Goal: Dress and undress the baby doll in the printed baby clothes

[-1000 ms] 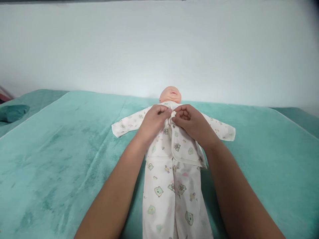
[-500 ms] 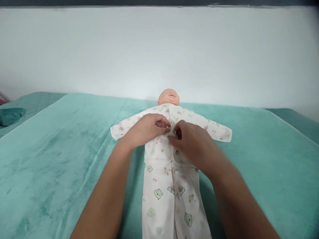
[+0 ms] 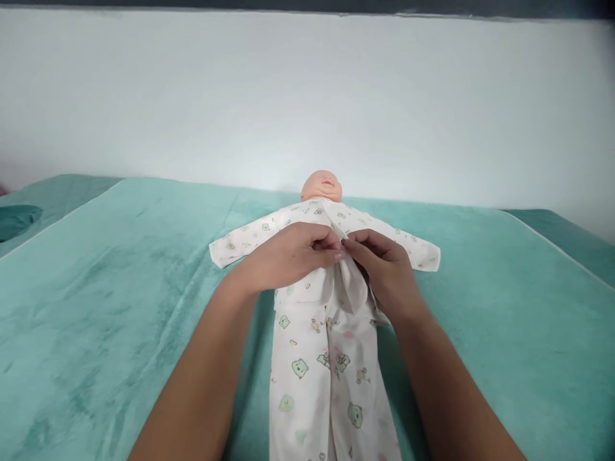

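Note:
A baby doll [image 3: 321,186] lies on its back, head at the far end, in a white printed top [image 3: 254,234] and matching trousers [image 3: 300,384]. Over its chest my left hand [image 3: 302,253] pinches the front edge of the top, thumb against fingers. My right hand [image 3: 384,262] grips the same front opening from the other side, close to my left fingertips. Between and below the hands, one front flap [image 3: 352,288] is lifted and folded, showing its plain inner side. Whatever fastener may be between the fingertips is too small to make out.
A teal plush cover [image 3: 120,307] spreads under the doll on both sides. Behind it rises a white wall [image 3: 307,96]. At the far left lies a darker green bundle of cloth [image 3: 19,221]. The doll's sleeves stretch out sideways.
My right hand has turned and taken hold of the top's front flap, lifting it off the doll's belly. My left hand has shifted slightly right, its fingertips now meeting my right ones.

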### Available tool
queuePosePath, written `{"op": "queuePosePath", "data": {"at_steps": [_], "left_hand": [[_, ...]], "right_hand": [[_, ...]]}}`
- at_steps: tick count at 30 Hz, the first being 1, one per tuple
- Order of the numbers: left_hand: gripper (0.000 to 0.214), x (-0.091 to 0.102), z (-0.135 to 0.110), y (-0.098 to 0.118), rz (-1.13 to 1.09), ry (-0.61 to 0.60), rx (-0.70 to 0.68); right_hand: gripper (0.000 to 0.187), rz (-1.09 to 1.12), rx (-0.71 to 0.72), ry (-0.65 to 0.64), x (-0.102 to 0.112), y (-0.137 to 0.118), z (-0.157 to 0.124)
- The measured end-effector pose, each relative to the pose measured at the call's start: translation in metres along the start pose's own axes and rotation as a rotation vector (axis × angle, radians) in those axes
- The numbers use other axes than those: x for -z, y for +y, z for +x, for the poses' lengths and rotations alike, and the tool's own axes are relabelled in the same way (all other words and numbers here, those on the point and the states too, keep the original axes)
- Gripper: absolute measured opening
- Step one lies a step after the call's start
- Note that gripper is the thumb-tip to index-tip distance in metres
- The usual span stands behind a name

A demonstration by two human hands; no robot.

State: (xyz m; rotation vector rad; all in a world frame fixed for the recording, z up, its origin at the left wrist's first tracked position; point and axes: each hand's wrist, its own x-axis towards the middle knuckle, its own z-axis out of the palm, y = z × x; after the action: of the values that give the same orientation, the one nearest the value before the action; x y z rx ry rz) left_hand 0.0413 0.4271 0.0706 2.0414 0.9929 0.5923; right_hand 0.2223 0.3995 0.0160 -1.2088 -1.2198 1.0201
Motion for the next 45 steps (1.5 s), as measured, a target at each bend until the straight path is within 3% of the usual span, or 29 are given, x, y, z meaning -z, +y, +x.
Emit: {"op": "queuePosePath", "data": {"at_steps": [5,12,20,26,33,40,45], "left_hand": [[0.018,0.001,0.001,-0.003,-0.002,0.119,0.106],[0.017,-0.002,0.006,-0.008,0.041,0.12,0.113],[0.017,0.004,-0.002,-0.001,-0.224,0.054,0.121],[0.019,0.0,0.0,0.001,-0.23,0.072,0.176],[0.018,-0.001,0.001,-0.002,-0.209,0.069,0.199],[0.02,-0.005,0.002,0.0,-0.171,0.099,0.216],[0.023,-0.01,0.004,0.001,-0.281,0.121,0.261]], "right_hand": [[0.019,-0.008,-0.013,0.023,-0.003,-0.002,-0.002],[0.018,-0.099,-0.012,0.011,-0.004,-0.001,0.0],[0.019,-0.011,-0.026,0.017,-0.004,0.001,0.0],[0.02,0.019,-0.023,0.014,-0.005,0.001,-0.001],[0.035,0.02,-0.096,-0.061,0.001,0.0,0.002],[0.026,-0.03,-0.052,-0.172,0.005,-0.002,0.001],[0.022,-0.133,-0.025,-0.176,0.001,-0.005,-0.001]]}}
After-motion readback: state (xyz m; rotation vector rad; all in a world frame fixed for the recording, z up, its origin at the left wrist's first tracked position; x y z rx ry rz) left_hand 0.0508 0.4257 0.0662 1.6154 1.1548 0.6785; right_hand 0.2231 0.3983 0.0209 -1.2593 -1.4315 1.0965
